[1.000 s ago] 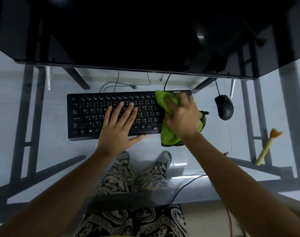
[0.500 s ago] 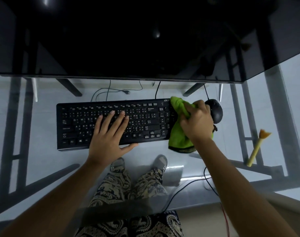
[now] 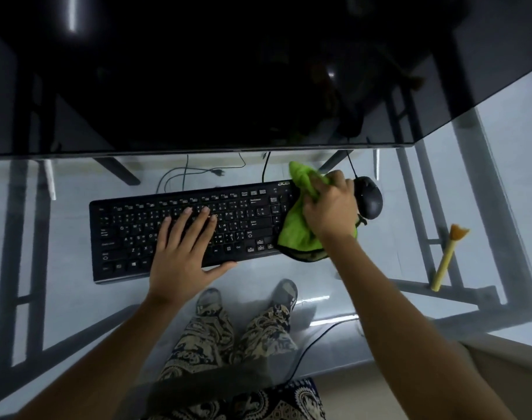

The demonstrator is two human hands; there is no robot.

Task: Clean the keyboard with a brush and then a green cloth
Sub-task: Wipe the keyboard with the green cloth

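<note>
Right hand grips the green cloth, fingers curled into a bunched upper fold, knuckles toward the camera. Cloth sits on the right end of the black keyboard, covering the number-pad area; its top corner sticks up past the keyboard's far edge, its lower dark-trimmed hem hangs over the near edge onto the glass desk top.

Left hand lies flat on the keys near the keyboard's middle, fingers straight and slightly spread, thumb out to the side along the near edge. It holds nothing.

Keyboard: lies slightly skewed, right end farther from the body than the left. A brand mark shows at its far right corner, just beside the cloth. A black cable runs off from its far edge.

Black mouse: just right of the right hand, close to the knuckles; contact cannot be told. Its cable leads away under the monitor.

Brush: yellow handle, orange bristle head, lying on the glass well to the right of the keyboard, bristles pointing away from the body. Neither hand touches it.

Monitor: dark screen, fills the upper part of the view.

Through the glass: patterned trousers, two shoes, the grey desk frame, loose cables on the floor.
</note>
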